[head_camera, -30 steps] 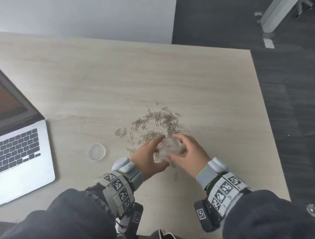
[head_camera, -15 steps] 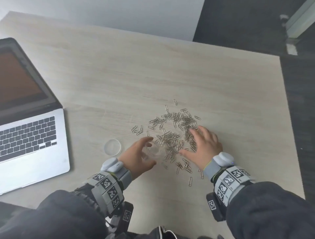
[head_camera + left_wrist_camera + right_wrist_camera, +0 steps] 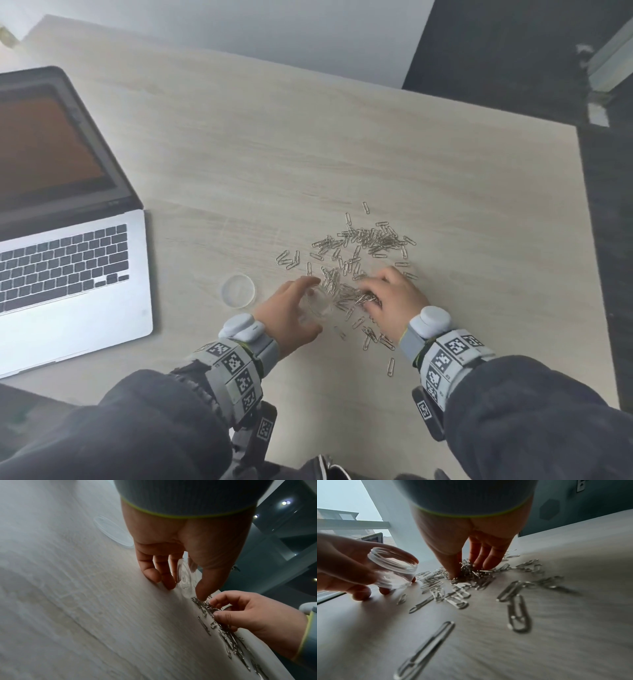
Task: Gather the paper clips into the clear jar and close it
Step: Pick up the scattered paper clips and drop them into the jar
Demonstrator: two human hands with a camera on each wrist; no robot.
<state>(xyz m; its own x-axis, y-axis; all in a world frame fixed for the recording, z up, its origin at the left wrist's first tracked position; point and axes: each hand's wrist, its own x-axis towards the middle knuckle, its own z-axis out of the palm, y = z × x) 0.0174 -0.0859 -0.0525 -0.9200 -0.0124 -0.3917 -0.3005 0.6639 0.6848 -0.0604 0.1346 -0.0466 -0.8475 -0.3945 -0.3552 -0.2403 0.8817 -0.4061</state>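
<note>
On the pale table (image 3: 308,144), an open laptop (image 3: 68,240) sits far left. The left hand (image 3: 289,317) grasps the tilted, lidless clear jar (image 3: 393,570); the right hand (image 3: 390,301) pinches a bunch from the scattered paper clips (image 3: 363,240). The lid (image 3: 238,290) lies left of the jar.

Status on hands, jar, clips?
Left hand holds clear jar, tilted, open. Right hand pinching paper clips from pile. Lid off, on table beside left hand.
</note>
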